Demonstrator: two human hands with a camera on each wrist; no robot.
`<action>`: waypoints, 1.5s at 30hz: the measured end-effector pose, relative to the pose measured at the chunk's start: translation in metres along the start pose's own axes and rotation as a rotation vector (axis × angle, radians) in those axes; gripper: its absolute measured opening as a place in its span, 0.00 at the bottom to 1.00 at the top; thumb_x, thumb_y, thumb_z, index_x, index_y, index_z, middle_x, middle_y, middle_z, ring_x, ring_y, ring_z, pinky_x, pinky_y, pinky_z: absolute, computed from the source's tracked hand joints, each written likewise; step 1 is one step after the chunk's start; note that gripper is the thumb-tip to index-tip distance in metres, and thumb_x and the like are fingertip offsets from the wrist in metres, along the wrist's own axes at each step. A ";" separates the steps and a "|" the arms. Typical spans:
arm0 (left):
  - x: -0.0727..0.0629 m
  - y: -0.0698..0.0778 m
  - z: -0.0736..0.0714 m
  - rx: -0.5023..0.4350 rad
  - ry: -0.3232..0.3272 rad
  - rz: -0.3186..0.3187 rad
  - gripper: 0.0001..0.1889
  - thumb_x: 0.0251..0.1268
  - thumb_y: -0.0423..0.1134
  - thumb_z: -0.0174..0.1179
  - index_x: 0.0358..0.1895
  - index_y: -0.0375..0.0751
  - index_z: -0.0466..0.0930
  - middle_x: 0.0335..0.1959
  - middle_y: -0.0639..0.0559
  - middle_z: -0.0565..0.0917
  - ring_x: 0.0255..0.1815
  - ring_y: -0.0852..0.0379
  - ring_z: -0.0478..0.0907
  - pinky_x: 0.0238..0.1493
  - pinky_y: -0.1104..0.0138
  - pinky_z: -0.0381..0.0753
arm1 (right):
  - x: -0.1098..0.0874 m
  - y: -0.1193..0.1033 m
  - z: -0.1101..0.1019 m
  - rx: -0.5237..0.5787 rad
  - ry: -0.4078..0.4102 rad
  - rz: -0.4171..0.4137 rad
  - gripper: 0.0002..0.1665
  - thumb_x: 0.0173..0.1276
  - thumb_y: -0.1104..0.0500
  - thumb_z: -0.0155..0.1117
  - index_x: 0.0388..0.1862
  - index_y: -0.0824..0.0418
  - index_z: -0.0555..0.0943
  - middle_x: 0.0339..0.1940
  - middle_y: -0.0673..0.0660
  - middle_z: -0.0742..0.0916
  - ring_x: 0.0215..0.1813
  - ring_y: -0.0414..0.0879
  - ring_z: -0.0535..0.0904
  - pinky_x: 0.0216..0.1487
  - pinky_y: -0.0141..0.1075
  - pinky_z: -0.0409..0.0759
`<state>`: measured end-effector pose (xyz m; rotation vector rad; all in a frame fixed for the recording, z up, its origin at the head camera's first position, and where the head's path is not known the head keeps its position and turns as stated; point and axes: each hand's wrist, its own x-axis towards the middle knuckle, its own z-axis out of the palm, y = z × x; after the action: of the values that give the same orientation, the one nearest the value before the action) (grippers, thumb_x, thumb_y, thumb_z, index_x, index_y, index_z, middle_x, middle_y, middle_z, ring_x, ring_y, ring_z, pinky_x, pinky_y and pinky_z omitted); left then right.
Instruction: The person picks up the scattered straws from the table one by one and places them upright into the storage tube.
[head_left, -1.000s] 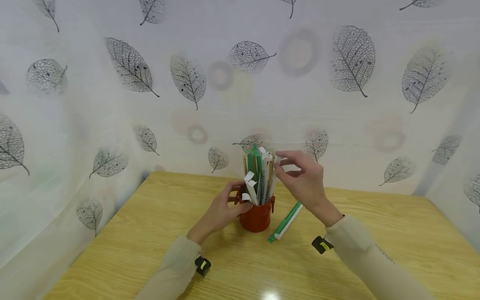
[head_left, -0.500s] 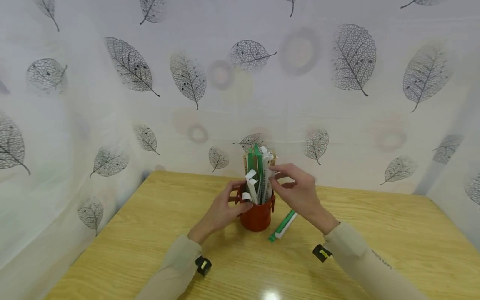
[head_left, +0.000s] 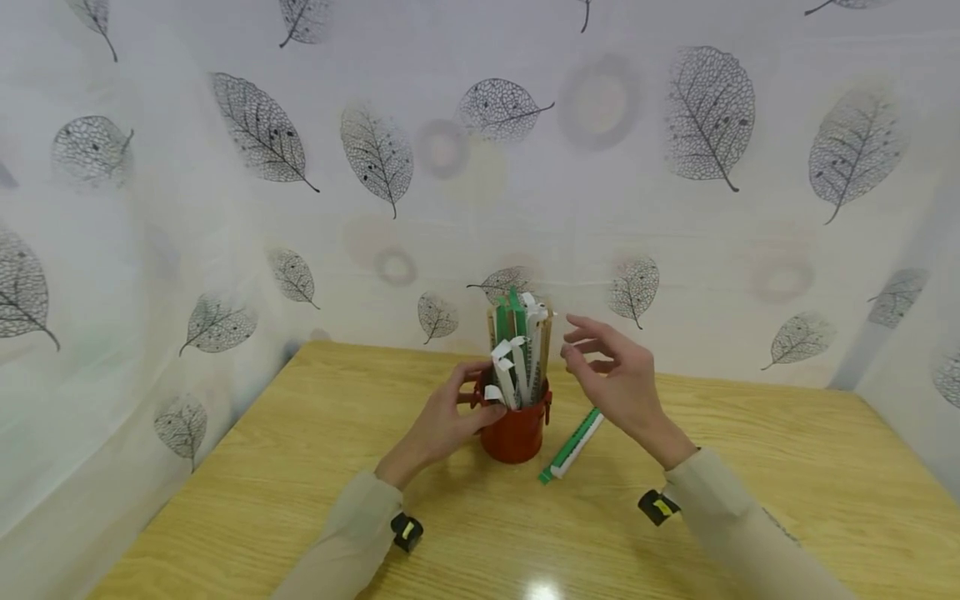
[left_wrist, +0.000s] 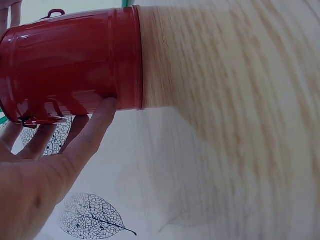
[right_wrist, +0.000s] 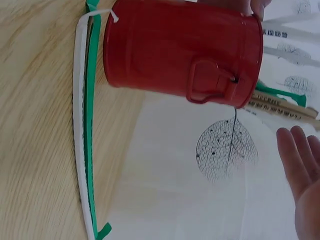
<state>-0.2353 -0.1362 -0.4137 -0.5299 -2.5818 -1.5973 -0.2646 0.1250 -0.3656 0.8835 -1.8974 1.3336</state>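
A red metal bucket (head_left: 512,435) with small side handles stands upright on the table. My left hand (head_left: 442,425) grips it from the left, its thumb at the front of the rim and its other fingers round the far side. In the left wrist view the fingers (left_wrist: 102,117) touch the bucket's side. Long thin paper-wrapped straws (head_left: 536,350), green, white and brown, stand in the bucket. Several white wrapper ends are bent over at the front. To the right of the bundle my right hand (head_left: 618,375) hovers with nothing in it, fingers loosely bent and apart from the straws.
A green and a white wrapped straw (head_left: 573,446) lie side by side on the wooden table (head_left: 300,492), just right of the bucket. Behind the table hangs a pale cloth (head_left: 480,200) with leaf prints. Each sleeve cuff has a small black device (head_left: 407,531) near it.
My right hand has let go of a white straw, which now leans in the front of the bucket, and has drawn back to the right. The left hand keeps its hold.
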 end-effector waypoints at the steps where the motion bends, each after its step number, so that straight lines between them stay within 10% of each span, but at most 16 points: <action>1: 0.000 0.000 0.000 0.004 -0.001 -0.004 0.32 0.68 0.50 0.65 0.73 0.60 0.65 0.73 0.48 0.72 0.66 0.41 0.77 0.64 0.48 0.80 | 0.000 0.002 -0.002 -0.021 0.017 0.019 0.24 0.65 0.73 0.68 0.60 0.62 0.84 0.41 0.63 0.91 0.37 0.32 0.87 0.32 0.23 0.85; 6: -0.001 0.002 0.000 0.011 0.004 -0.013 0.32 0.68 0.51 0.65 0.73 0.60 0.65 0.73 0.48 0.73 0.64 0.41 0.78 0.62 0.48 0.81 | 0.000 0.014 -0.019 -0.206 0.004 0.296 0.13 0.71 0.65 0.64 0.52 0.64 0.85 0.37 0.63 0.90 0.31 0.35 0.86 0.26 0.27 0.85; 11: 0.000 0.003 -0.001 0.006 0.006 -0.017 0.32 0.67 0.50 0.66 0.72 0.59 0.66 0.72 0.47 0.73 0.64 0.40 0.78 0.63 0.48 0.81 | -0.003 0.033 -0.036 -0.322 -0.273 0.691 0.14 0.71 0.61 0.60 0.50 0.69 0.81 0.37 0.69 0.89 0.26 0.49 0.88 0.28 0.40 0.88; 14: -0.001 0.002 -0.001 0.001 0.003 -0.013 0.32 0.68 0.49 0.66 0.72 0.59 0.66 0.73 0.47 0.73 0.64 0.40 0.78 0.61 0.48 0.82 | -0.008 0.047 -0.042 -0.403 -0.445 0.793 0.12 0.70 0.61 0.63 0.43 0.71 0.80 0.30 0.65 0.88 0.24 0.50 0.86 0.29 0.42 0.88; 24: -0.001 0.001 0.000 -0.009 -0.001 -0.038 0.32 0.67 0.50 0.66 0.72 0.64 0.66 0.73 0.51 0.72 0.63 0.40 0.77 0.58 0.51 0.84 | -0.025 0.080 -0.043 -0.519 -0.575 0.798 0.10 0.63 0.60 0.68 0.30 0.64 0.77 0.18 0.53 0.81 0.19 0.43 0.74 0.27 0.35 0.74; 45: -0.002 0.001 0.000 -0.022 0.004 -0.056 0.31 0.67 0.50 0.67 0.72 0.66 0.66 0.73 0.52 0.71 0.63 0.40 0.78 0.54 0.53 0.86 | -0.030 0.083 -0.038 -0.336 -0.514 0.922 0.28 0.62 0.66 0.65 0.56 0.77 0.65 0.37 0.71 0.82 0.21 0.44 0.84 0.25 0.36 0.87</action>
<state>-0.2326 -0.1364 -0.4132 -0.4589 -2.6016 -1.6442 -0.3111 0.1877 -0.4224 0.1391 -3.0355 1.2378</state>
